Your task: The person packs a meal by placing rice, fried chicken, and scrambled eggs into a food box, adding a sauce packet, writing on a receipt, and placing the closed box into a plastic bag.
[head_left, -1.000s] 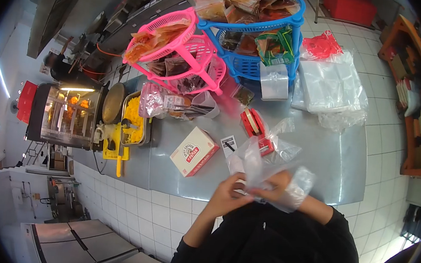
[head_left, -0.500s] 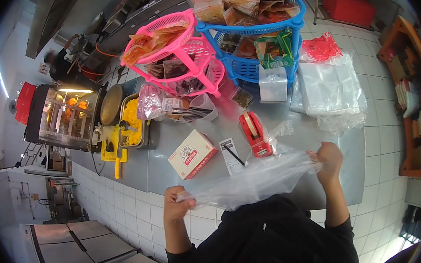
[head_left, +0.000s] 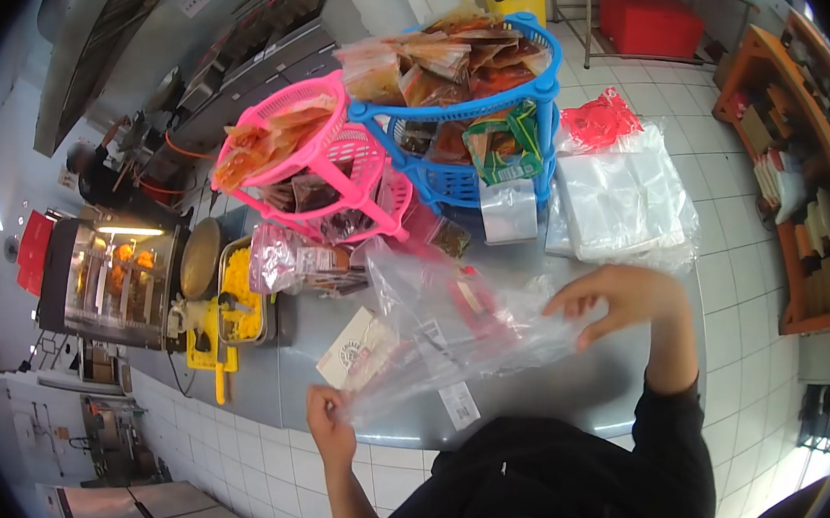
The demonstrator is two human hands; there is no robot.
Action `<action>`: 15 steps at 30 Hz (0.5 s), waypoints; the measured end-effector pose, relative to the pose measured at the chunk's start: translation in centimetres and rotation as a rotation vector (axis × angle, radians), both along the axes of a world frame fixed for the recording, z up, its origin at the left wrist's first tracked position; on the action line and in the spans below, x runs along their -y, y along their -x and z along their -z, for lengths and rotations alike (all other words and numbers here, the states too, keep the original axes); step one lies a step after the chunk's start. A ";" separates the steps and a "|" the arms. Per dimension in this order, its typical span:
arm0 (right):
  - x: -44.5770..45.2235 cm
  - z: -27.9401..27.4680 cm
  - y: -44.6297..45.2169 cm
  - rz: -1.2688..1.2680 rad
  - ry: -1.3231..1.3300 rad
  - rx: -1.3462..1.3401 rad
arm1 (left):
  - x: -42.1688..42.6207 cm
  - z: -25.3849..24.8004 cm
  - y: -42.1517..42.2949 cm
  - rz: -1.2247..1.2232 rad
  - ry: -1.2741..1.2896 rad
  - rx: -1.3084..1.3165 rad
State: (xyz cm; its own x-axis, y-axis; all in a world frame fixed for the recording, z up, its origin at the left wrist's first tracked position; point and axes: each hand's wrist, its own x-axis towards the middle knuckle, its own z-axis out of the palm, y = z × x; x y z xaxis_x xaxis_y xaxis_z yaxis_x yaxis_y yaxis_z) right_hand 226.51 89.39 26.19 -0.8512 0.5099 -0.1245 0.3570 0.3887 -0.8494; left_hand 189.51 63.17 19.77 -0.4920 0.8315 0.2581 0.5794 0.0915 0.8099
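Note:
A clear plastic bag (head_left: 411,308) is spread over the steel table in front of me. My left hand (head_left: 329,424) is closed on its near left corner. At the bag's right end, my right hand (head_left: 619,302) has its thumb and fingers apart; whether the fingertips touch the plastic I cannot tell. Through the bag show a small white and red box (head_left: 355,352), partly covered, and a red tape dispenser (head_left: 476,299). A printed paper slip (head_left: 459,406) sticks out from under its near edge.
Pink (head_left: 328,177) and blue (head_left: 458,105) tiered baskets hold packets and sachets. A stack of clear bags (head_left: 627,204) lies at right. Left are a tray of yellow food (head_left: 242,293), a yellow-handled knife (head_left: 220,380) and a lit display warmer (head_left: 112,277). Another person (head_left: 97,172) stands far left.
The bag has gone from stretched between both hands to spread out over the box and dispenser. My right hand has opened its fingers. The view has shifted.

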 end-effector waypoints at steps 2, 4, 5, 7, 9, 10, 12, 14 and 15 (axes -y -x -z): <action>-7.6 6.0 -0.4 0.237 0.178 -0.335 | 0.4 0.4 -0.5 0.042 -0.053 0.071; -14.7 9.1 1.4 1.095 -0.077 -0.378 | 0.9 -1.5 -2.0 0.115 0.085 0.244; -20.0 13.7 1.1 1.113 -0.139 -0.125 | 0.8 -2.5 -2.2 0.163 0.203 -0.050; -23.9 17.0 1.6 1.120 -0.283 0.216 | 0.6 -4.1 -2.9 0.215 0.280 -0.096; -24.2 17.7 2.8 1.053 -0.444 0.227 | 0.6 -4.7 -2.9 0.240 0.353 -0.031; -25.3 18.1 2.7 1.058 -0.448 0.219 | 0.8 -4.5 -2.6 0.242 0.346 -0.039; -24.7 16.6 3.3 1.111 -0.406 0.113 | 1.6 -4.4 -2.0 0.161 0.147 0.142; -20.2 11.9 3.0 1.069 -0.492 0.120 | 2.4 -4.8 -1.5 0.119 0.157 0.017; -17.6 9.7 2.5 1.109 -0.588 -0.002 | 2.8 -5.0 -1.2 0.081 0.153 -0.107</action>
State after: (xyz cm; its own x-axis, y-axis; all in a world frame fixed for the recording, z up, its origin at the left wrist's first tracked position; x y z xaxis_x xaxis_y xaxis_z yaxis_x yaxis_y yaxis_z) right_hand 224.01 106.95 16.53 0.0704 0.9282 0.3654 0.7324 0.2005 -0.6506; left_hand 190.72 60.37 24.75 -0.3982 0.9008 0.1734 0.6722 0.1579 0.7233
